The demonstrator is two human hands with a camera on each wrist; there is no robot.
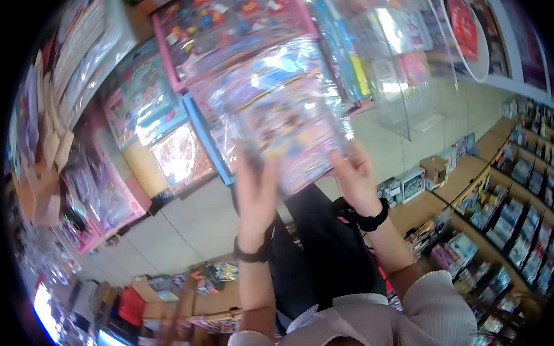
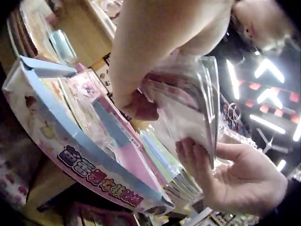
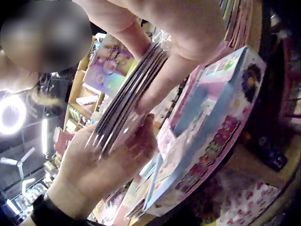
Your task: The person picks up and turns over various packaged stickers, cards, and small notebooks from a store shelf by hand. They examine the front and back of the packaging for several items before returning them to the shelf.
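Observation:
A stack of thin, clear-wrapped packets with colorful printed fronts point(image 1: 299, 120) is held between both hands. At its near left edge, my left hand point(image 1: 255, 195) grips it. Over on the near right edge, my right hand point(image 1: 356, 179) pinches it with the thumb on top. From the right wrist view, the packet edges point(image 3: 131, 92) show several layers pressed together, the right hand's fingers on both sides of them. Pale backs of the packets point(image 2: 181, 115) face the left wrist camera. Prints on the fronts are blurred by glare.
Below the stack is a blue-edged display box point(image 2: 42, 113) with more packets. A pink-edged tray of small colorful items point(image 1: 235, 22) lies beyond. Clear plastic bins point(image 1: 408, 77) stand at the right. Shelves point(image 1: 510, 220) of boxed goods line the far right.

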